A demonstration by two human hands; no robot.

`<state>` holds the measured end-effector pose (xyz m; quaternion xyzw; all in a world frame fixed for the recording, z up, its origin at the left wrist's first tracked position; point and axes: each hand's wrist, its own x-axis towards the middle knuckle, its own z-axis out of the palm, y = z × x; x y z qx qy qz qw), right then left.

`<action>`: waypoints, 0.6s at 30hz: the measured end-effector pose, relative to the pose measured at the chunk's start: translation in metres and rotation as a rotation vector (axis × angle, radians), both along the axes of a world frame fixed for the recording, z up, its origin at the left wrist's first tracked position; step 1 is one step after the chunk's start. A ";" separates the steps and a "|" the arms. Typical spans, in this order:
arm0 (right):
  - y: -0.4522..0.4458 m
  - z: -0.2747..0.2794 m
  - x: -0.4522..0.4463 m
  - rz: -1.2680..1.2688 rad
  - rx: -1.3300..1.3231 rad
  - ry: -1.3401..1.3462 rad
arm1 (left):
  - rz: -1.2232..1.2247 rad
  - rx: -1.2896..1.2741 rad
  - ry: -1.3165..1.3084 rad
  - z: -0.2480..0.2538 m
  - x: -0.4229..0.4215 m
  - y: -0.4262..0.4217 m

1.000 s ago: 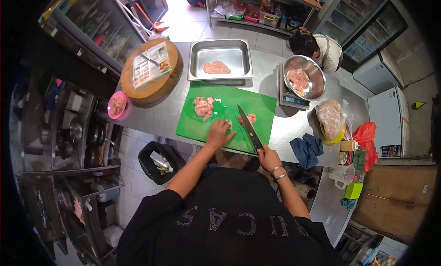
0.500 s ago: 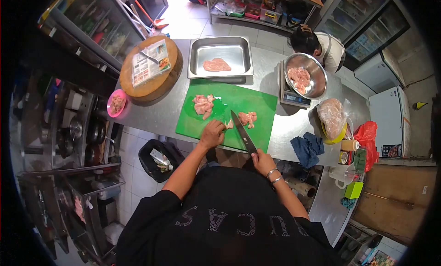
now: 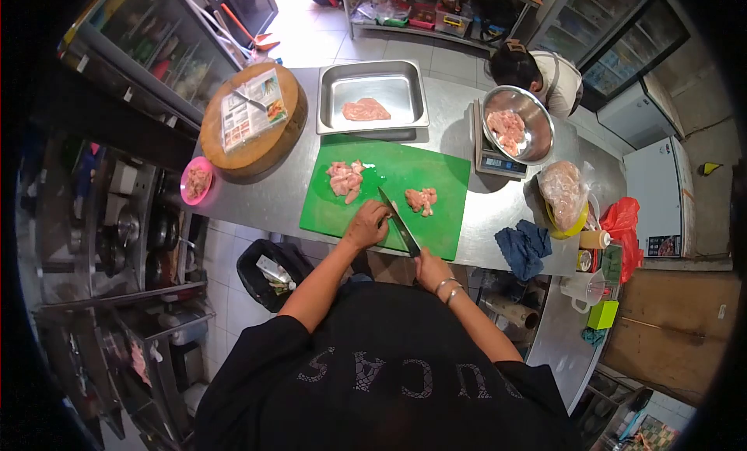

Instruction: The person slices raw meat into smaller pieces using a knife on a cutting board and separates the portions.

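On the green cutting board (image 3: 327, 210), my left hand (image 3: 368, 224) has its fingers curled down on a small piece of raw meat (image 3: 394, 207), mostly hidden by hand and blade. My right hand (image 3: 432, 269) grips the handle of a kitchen knife (image 3: 400, 224). Its blade slants up and left, close beside my left fingertips. A pile of larger raw meat pieces (image 3: 345, 179) lies above my left hand. Right of the blade is a heap of smaller cut pieces (image 3: 421, 200).
Beyond the board, a steel tray (image 3: 373, 73) holds one piece of meat. A steel bowl (image 3: 542, 143) of meat sits on a scale (image 3: 498, 165). A round wooden block (image 3: 218, 151) and pink bowl (image 3: 187, 193) stand left. A blue cloth (image 3: 523, 249) lies right. Another person (image 3: 556, 81) bends behind the table.
The knife has shifted left, up against my left fingers, and my right hand has moved left with it. The small piece by my left fingertips is now mostly covered.
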<state>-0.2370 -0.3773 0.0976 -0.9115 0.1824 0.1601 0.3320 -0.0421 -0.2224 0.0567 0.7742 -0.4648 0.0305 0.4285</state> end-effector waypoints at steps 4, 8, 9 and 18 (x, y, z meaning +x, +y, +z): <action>0.000 -0.016 0.011 -0.023 -0.016 -0.089 | -0.080 0.014 0.002 -0.001 0.011 0.009; -0.014 -0.007 -0.008 -0.159 -0.004 -0.133 | -0.121 0.102 -0.059 0.020 0.025 0.005; -0.018 -0.003 -0.014 -0.163 -0.006 -0.133 | -0.184 0.109 -0.185 0.026 0.029 0.000; -0.037 0.018 -0.045 -0.179 0.013 -0.098 | -0.296 0.214 -0.007 0.013 0.034 0.004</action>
